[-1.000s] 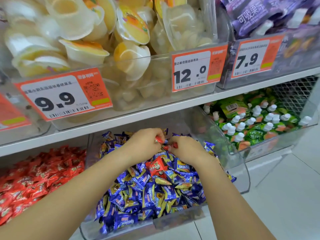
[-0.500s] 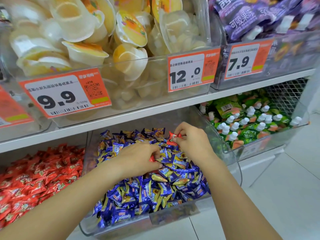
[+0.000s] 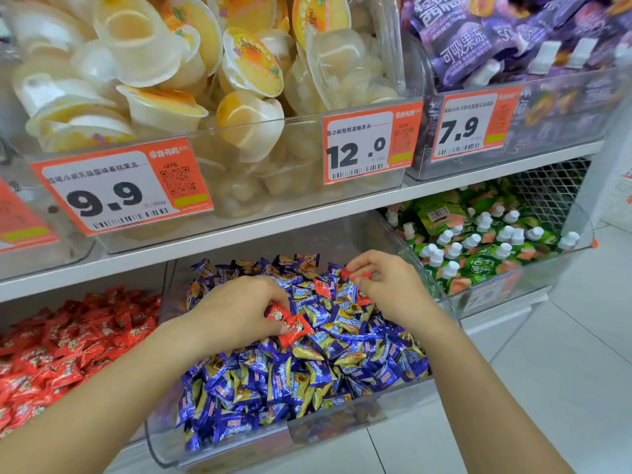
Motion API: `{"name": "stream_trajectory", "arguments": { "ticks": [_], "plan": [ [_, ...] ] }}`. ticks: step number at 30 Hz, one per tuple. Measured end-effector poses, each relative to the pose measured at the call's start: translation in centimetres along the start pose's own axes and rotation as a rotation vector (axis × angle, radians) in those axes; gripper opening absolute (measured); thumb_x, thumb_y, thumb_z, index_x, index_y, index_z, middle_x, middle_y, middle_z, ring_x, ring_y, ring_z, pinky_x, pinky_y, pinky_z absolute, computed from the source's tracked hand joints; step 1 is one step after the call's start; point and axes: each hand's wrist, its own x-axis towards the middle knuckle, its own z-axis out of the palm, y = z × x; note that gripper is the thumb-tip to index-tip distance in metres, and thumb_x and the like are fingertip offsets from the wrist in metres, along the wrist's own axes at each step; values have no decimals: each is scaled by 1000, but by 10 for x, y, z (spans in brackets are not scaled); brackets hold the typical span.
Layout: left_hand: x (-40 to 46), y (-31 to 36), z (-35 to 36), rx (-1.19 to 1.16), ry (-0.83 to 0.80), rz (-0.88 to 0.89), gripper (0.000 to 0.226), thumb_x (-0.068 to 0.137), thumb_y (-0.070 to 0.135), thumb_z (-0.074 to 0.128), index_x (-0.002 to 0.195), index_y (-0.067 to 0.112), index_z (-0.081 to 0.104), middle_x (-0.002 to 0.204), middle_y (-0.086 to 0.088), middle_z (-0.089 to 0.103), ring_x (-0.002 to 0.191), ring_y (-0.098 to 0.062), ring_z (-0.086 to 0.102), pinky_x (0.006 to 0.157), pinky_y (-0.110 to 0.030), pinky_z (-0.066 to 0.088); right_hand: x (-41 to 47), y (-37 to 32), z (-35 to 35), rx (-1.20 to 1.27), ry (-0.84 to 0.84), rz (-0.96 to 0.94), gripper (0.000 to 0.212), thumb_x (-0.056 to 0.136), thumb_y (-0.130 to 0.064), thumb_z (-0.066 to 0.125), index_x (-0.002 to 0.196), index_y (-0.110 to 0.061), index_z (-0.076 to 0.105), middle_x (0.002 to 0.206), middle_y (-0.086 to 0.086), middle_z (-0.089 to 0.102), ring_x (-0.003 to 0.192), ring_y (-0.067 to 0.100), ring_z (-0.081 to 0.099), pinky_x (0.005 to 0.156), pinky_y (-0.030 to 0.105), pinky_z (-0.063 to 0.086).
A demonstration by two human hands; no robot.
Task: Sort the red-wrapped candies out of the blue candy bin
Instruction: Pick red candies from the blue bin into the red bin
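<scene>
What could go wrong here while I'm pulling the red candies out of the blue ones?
1. The left hand already holds several red candies; grabbing more could spill them back into the blue bin.
2. Loose reds near the right hand sit half under blue candies and may get buried.
3. The pile is heaped near the front, so digging could push candies out.

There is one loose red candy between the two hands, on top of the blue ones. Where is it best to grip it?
Probably pinch the loose red candy across its flat sides, from above. It lies exposed on the blue candies, with neighbours crowding its edges.
</scene>
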Motion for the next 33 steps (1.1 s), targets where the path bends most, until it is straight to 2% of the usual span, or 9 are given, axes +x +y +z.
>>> {"name": "stream_trajectory", "arguments": {
  "ticks": [3, 6, 9, 13, 17, 21, 25, 28, 33],
  "plan": [
    [0, -1, 2, -191, 112, -22, 14, 88, 42, 63, 99, 35, 59, 74, 8, 62, 62, -5, 54, 58, -25, 41, 0, 0, -3, 12, -29, 24, 20, 91, -9, 56, 92, -27, 64, 90, -11, 67, 87, 8, 62, 76, 25, 51],
    [3, 1, 5, -348, 182, -71, 5, 92, 36, 54, 96, 34, 56, 67, 1, 63, 53, -10, 50, 54, -29, 38, -3, -2, -4, -7, -48, 22, 23, 92, -9, 51, 98, -26, 64, 94, -11, 65, 82, 10, 62, 64, 18, 49],
    [10, 8, 2, -246, 171, -94, 13, 88, 45, 54, 84, 33, 49, 65, -1, 62, 54, -11, 50, 55, -30, 38, -6, -2, -3, -56, -81, 29, 27, 92, -9, 46, 102, -28, 62, 97, -12, 61, 68, 5, 57, 51, 12, 40],
    [19, 19, -8, -65, 144, -60, 29, 88, 57, 54, 82, 29, 56, 52, 10, 46, 48, -3, 43, 50, -25, 33, -8, -1, -2, -154, 8, 35, 29, 92, -11, 41, 94, -31, 63, 101, -3, 60, 56, 5, 51, 47, 19, 35],
    [22, 14, -6, -316, 124, -95, 26, 98, 39, 47, 109, 27, 67, 75, 9, 65, 62, -9, 61, 56, -19, 41, -11, -6, -11, -39, 117, 45, 31, 84, -7, 43, 73, -26, 65, 61, -2, 61, 47, 13, 48, 49, 28, 38],
    [35, 8, -5, -354, 76, -128, 22, 96, 36, 53, 115, 33, 65, 122, 11, 61, 89, -3, 55, 77, -22, 41, -11, -3, -14, -35, 91, 70, 31, 86, -11, 41, 72, -24, 65, 53, 2, 55, 45, 17, 45, 49, 30, 37],
    [48, 20, -14, -301, -44, -53, 15, 89, 35, 64, 102, 29, 69, 108, 14, 64, 88, -1, 55, 75, -21, 39, -13, -2, -15, -142, 52, 77, 22, 90, -31, 48, 82, -21, 66, 56, -4, 54, 54, 13, 49, 51, 28, 33],
    [38, 26, -27, -104, -151, -18, 23, 83, 43, 70, 95, 23, 70, 91, 14, 64, 85, -4, 57, 71, -22, 43, -9, -4, -12, -194, 81, 53, 20, 88, -44, 55, 81, -28, 63, 60, -7, 58, 62, 10, 55, 54, 28, 41],
    [13, 33, -13, 223, -218, -93, 61, 79, 62, 63, 124, 22, 57, 116, 3, 63, 105, -18, 59, 81, -33, 49, 7, -9, 6, -217, 57, 55, 18, 90, -43, 55, 90, -29, 67, 76, -8, 65, 77, 14, 61, 69, 31, 51]
  ]
}}
